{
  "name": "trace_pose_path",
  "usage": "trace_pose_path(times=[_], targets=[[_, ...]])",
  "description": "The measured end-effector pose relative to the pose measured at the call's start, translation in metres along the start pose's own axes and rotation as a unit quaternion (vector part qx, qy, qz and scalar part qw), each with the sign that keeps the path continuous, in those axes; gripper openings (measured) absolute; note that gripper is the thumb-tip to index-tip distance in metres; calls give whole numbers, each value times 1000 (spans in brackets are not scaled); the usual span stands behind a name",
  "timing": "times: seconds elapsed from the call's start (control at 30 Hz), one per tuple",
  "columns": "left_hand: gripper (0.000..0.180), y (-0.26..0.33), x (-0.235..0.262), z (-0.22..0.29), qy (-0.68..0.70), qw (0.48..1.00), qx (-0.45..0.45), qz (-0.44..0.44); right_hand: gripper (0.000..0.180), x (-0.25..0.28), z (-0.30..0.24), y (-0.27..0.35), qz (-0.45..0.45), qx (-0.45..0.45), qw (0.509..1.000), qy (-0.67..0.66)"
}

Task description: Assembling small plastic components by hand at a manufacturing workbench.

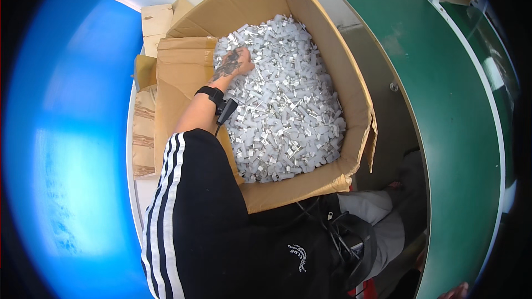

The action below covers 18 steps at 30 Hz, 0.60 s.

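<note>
My left hand (239, 62), tattooed on its back, reaches into the upper left of a pile of small parts (282, 99). Its fingers curl down against the parts, and what lies inside them is hidden. The parts look like translucent whitish plastic pieces with shiny metal bits. They fill a large open cardboard box (266, 194). A black strap with a small device (216, 99) circles my left wrist. At the lower right edge a small patch of skin (455, 290) shows by the green tabletop; it may be my right hand, but its fingers cannot be made out.
To the right stands a green tabletop (449, 105) with a pale edge. A bright blue surface (83, 133) curves along the left. Wooden boards (144, 138) stand beside the box, whose brown flap (183, 77) folds outward. Black cables (332, 227) hang near my lap.
</note>
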<state>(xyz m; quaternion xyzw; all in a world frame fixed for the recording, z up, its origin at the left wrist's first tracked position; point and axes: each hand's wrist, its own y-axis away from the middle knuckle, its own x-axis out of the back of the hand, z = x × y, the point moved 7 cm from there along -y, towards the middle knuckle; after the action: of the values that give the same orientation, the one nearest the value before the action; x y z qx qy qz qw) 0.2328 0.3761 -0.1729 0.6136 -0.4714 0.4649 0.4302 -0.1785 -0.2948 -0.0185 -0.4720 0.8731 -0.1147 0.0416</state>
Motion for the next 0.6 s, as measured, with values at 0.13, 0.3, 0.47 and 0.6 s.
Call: trace_pose_path(times=[0.13,0.3,0.47,0.6], targets=[[34,0,36,1,94,995,16,-2,24,-44,-3,14,-127,7,992,5],[22,57,131,125,537,814,-159,-155,23,-98,13,15,-258,-29,956,137],[23,217,196,277,623,599,-414,-284,63,-156,29,-7,-249,49,962,103],[21,297,215,342,588,515,-481,-397,51,-157,6,-22,-213,73,974,-29]])
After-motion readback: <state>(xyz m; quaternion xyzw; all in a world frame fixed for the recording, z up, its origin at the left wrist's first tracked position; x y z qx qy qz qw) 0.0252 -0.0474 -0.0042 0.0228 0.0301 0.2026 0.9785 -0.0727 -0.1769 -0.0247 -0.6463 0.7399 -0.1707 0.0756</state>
